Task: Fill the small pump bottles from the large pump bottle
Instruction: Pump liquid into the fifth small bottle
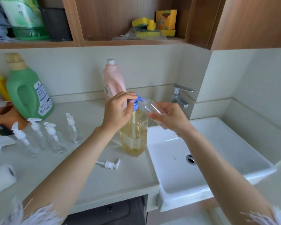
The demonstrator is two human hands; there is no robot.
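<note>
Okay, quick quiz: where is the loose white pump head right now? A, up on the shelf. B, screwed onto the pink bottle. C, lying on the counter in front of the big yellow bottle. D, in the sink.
C: the loose white pump head lies flat on the counter, just in front of the large pump bottle.

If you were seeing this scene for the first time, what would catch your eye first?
The large pump bottle of amber liquid at the counter's edge by the sink: the left hand grips its blue pump head while the right hand tilts a clear small bottle to the nozzle. To the left stand four capped small bottles and a green jug.
</note>
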